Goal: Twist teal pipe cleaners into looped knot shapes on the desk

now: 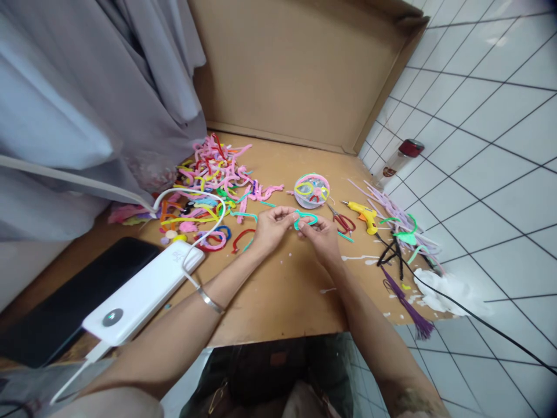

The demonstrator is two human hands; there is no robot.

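Between my two hands is a teal pipe cleaner (310, 214) bent into a rounded loop. My left hand (275, 227) pinches its left end between thumb and fingers. On the lower right side of the loop, my right hand (321, 237) grips it the same way. Just beyond my hands stands a round container (310, 203) with pink and yellow pipe cleaner loops on top. Red-handled scissors (344, 222) lie right beside my right hand. Left of my left hand are a bent teal piece (244, 215) and a curved red pipe cleaner (238, 237).
A heap of colourful pipe cleaners (217, 165) covers the back left. A white power bank (141, 296) with a cable rests by a black slab (78, 302). On the right lie a yellow glue gun (364, 215), lilac pipe cleaners (383, 203), a purple tassel (407, 305) and white tissue (444, 290).
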